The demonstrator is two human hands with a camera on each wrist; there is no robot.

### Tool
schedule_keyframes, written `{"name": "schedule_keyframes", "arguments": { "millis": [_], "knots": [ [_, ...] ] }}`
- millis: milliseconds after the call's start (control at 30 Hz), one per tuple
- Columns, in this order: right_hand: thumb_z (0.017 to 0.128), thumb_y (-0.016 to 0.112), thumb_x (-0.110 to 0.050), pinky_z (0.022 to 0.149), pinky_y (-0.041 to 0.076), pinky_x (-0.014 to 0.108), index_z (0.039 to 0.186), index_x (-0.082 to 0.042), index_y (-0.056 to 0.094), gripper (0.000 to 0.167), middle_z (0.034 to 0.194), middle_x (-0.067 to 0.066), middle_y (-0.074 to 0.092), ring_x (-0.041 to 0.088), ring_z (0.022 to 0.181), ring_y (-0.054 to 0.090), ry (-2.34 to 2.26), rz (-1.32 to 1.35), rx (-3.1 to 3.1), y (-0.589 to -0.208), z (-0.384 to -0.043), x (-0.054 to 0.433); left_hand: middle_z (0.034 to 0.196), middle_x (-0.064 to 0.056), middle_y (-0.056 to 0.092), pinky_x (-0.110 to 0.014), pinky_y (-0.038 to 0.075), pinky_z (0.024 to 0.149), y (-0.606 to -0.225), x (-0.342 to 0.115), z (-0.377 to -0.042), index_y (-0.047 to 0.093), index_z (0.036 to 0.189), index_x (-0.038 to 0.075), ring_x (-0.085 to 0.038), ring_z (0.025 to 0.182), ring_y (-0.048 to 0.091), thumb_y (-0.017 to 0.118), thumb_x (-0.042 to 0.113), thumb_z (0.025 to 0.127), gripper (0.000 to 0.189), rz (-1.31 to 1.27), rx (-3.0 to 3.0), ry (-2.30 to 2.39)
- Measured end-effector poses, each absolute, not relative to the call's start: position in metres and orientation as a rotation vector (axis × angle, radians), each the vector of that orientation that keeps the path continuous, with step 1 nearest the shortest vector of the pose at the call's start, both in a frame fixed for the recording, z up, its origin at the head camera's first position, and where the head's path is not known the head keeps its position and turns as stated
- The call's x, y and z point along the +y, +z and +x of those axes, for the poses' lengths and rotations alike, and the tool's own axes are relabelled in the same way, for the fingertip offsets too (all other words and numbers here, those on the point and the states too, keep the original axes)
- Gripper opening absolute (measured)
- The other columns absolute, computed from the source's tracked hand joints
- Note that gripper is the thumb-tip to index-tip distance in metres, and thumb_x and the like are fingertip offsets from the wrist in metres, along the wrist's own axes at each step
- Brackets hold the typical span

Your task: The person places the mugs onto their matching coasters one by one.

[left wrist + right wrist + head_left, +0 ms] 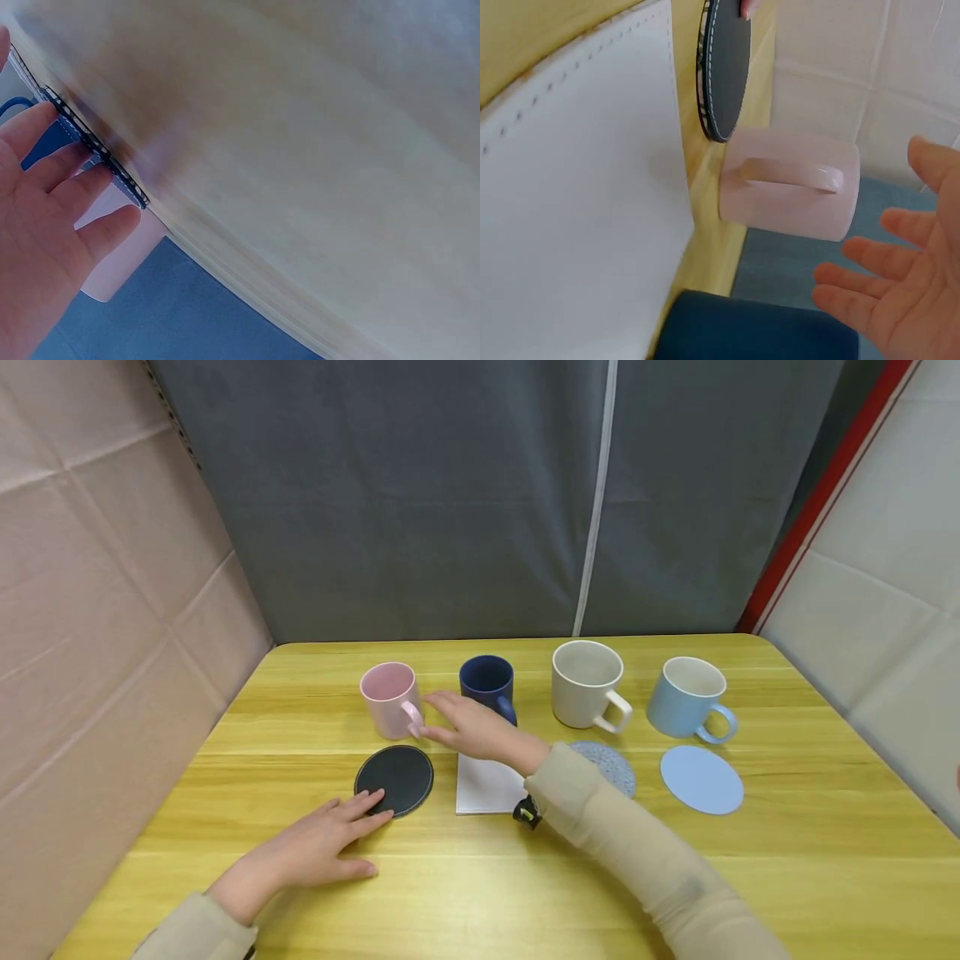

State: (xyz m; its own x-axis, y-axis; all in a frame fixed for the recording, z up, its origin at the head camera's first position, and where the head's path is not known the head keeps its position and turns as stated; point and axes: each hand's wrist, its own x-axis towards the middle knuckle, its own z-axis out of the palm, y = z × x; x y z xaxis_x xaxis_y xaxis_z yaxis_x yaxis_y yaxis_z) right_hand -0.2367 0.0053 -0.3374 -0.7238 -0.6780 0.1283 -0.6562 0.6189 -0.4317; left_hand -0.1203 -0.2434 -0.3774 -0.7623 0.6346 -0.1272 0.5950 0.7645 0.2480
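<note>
The fingertips of my left hand [318,845] rest on the near left edge of a round black coaster [405,774] with pale stitching; its fingers are spread and fairly straight. Behind that coaster stands a pink mug [388,708], upright, its handle [791,174] turned toward my right hand [480,729]. That hand reaches leftward with thumb and fingers apart, close to the handle, and the right wrist view shows nothing in its grasp. A navy mug [486,677] stands just behind the right hand, partly hidden by it. Below lies a white square coaster [487,789], partly covered by the right forearm.
Further right stand a cream mug [577,693] and a light blue mug [678,706]. In front of them lie a speckled grey coaster [611,764], partly behind the right sleeve, and a pale blue oval coaster [701,781]. A grey curtain [420,527] hangs behind the wooden table [450,893].
</note>
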Motion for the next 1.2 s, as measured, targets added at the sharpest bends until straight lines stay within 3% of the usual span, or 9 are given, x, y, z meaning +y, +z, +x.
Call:
{"name": "schedule_keyframes", "arguments": {
  "millis": [233,500,1000,1100,1200],
  "knots": [
    [0.094,0.049,-0.034,0.104,0.035,0.038,0.133,0.000,0.045,0.051,0.135,0.015,0.048,0.026,0.125,0.044,-0.926,-0.922,2.721,-0.349,-0.244,-0.005,0.145,-0.018,0.032,-0.059,0.029,0.100,-0.378,-0.244,-0.120,0.047,0.135,0.012,-0.038,0.129,0.034,0.057,0.051,0.084,0.065,0.980,2.755,0.288],
    [0.095,0.047,-0.035,0.090,0.046,0.035,0.119,-0.009,0.060,0.038,0.117,0.007,0.062,0.019,0.107,0.056,-1.302,-0.682,2.515,-0.357,-0.247,-0.015,0.145,-0.018,0.033,-0.059,0.030,0.099,-0.377,-0.244,-0.120,0.047,0.135,0.011,-0.039,0.130,0.034,0.058,0.050,0.084,0.065,0.976,2.750,0.295],
    [0.093,0.052,-0.028,0.088,0.047,0.040,0.117,0.000,0.058,0.038,0.112,0.012,0.059,0.023,0.098,0.055,-1.751,-0.230,2.148,-0.368,-0.253,-0.036,0.145,-0.018,0.032,-0.058,0.030,0.099,-0.380,-0.244,-0.123,0.046,0.136,0.012,-0.038,0.130,0.034,0.057,0.051,0.084,0.065,1.001,2.750,0.282],
    [0.091,0.055,-0.028,0.082,0.048,0.035,0.110,0.000,0.061,0.035,0.104,0.010,0.061,0.019,0.090,0.055,-1.760,-0.238,2.126,-0.372,-0.257,-0.042,0.145,-0.018,0.032,-0.059,0.030,0.099,-0.381,-0.244,-0.123,0.046,0.135,0.012,-0.038,0.130,0.034,0.057,0.051,0.084,0.066,1.000,2.753,0.289],
    [0.091,0.055,-0.028,0.070,0.046,0.028,0.094,0.001,0.063,0.031,0.086,0.006,0.060,0.016,0.077,0.051,-1.755,-0.252,2.125,-0.375,-0.259,-0.047,0.145,-0.018,0.033,-0.059,0.030,0.099,-0.380,-0.244,-0.122,0.046,0.135,0.012,-0.038,0.130,0.034,0.056,0.052,0.084,0.066,0.993,2.750,0.295]
  ]
}}
